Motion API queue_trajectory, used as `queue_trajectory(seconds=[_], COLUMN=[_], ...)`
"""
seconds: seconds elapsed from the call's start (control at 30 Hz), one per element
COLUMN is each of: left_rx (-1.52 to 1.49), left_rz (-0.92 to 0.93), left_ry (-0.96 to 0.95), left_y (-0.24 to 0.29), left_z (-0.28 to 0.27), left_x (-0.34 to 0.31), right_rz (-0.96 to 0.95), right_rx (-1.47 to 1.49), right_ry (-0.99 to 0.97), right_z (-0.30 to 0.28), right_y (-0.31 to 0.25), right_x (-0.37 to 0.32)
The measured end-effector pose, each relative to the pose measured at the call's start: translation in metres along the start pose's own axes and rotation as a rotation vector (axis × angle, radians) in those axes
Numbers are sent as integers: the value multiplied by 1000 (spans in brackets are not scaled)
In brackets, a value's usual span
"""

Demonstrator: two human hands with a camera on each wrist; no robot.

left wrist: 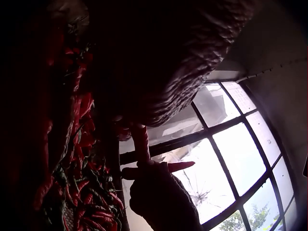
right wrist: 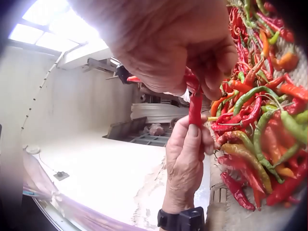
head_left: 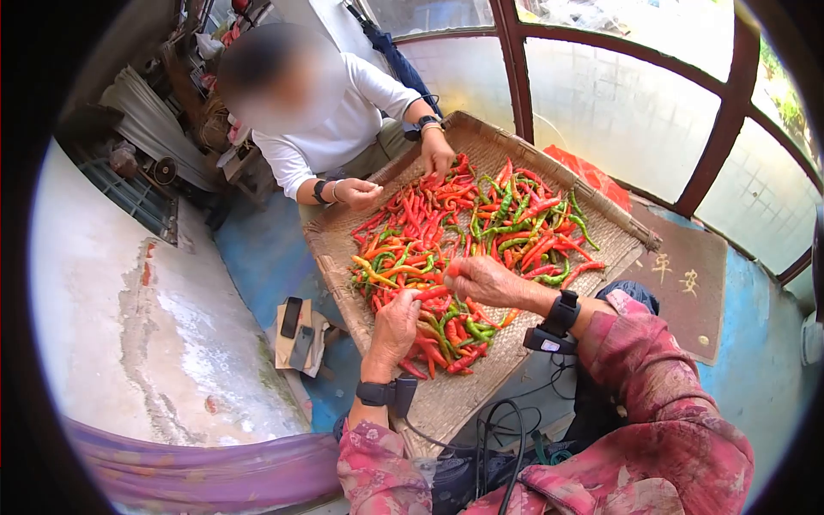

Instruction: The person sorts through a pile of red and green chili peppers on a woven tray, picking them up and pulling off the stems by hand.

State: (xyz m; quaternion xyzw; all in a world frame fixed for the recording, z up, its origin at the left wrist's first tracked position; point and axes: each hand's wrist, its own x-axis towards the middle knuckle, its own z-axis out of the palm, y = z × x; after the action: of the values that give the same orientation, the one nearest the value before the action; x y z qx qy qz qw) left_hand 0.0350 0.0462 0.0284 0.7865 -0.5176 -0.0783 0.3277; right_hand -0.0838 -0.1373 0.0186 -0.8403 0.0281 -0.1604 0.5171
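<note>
Both hands hold a red chili pepper (right wrist: 195, 109) between them, above a heap of red, green and orange chilies (head_left: 506, 219) on a woven tray (head_left: 622, 257). My left hand (head_left: 395, 330) pinches its lower end between thumb and fingers, as the right wrist view shows. Fingers of my right hand (head_left: 489, 281) curl round the upper end. A second red chili tip (left wrist: 181, 166) sticks out from the right hand in the left wrist view. Dark shadow covers most of the left hand (left wrist: 159, 62) in that view.
Across the tray sits a person in a white top, one hand (head_left: 438, 154) at the heap, the other (head_left: 356, 191) near the rim. Two phones (head_left: 292, 316) lie on a stack at the left. Black cables (head_left: 506, 421) hang below the tray. Windows (head_left: 618, 112) line the right.
</note>
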Motion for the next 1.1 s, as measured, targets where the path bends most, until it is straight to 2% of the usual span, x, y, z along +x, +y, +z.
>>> queue_trajectory(seconds=[0.07,0.13,0.17,0.3,0.4,0.43,0.47,0.53,0.6,0.67,0.7,0.73,0.77,0.8,0.93,1.0,1.1], left_rx=[0,80,41,233,171,236,216,243,245,193,174,183,167,-15,-34,-54,-91], left_rz=[-31,-161,-138,-183,-229,-130,-217,-138,-23,-22,-21,-172,-179,-245,-205,-149,-77], left_ry=[54,110,141,50,31,116,103,139,139,195,239,195,201,208,186,189,262], left_y=[-2,-1,9,14,16,17,18,29,14,-11,-24,-22,-33,-36,-27,-19,-12], left_z=[-6,-16,-23,-28,-27,-27,-30,-40,-46,-46,-45,-46,-43,-38,-32,-33,-36], left_x=[-10,-22,-27,-43,-49,-52,-55,-62,-63,-62,-63,-62,-59,-53,-22,-8,3], right_rz=[35,57,67,29,-84,-79,-66,38,116,-165,-40,93,162,224,185,187,215], right_rx=[-32,-21,-8,-172,-266,-284,-285,-139,-99,-419,-288,-164,-130,-112,-109,-73,-33], right_ry=[17,-46,-6,-103,-50,-67,-57,-139,-184,-108,-144,-178,-207,-221,-235,-128,-149], right_z=[-7,-13,-11,-15,-11,-10,-12,-18,-14,-7,-5,-7,-5,-6,2,6,2], right_y=[-5,-5,-4,-7,3,5,10,7,24,47,41,28,18,12,12,20,-2], right_x=[1,-1,-1,-11,-19,-24,-34,-63,-77,-89,-98,-109,-118,-123,-137,-142,-148])
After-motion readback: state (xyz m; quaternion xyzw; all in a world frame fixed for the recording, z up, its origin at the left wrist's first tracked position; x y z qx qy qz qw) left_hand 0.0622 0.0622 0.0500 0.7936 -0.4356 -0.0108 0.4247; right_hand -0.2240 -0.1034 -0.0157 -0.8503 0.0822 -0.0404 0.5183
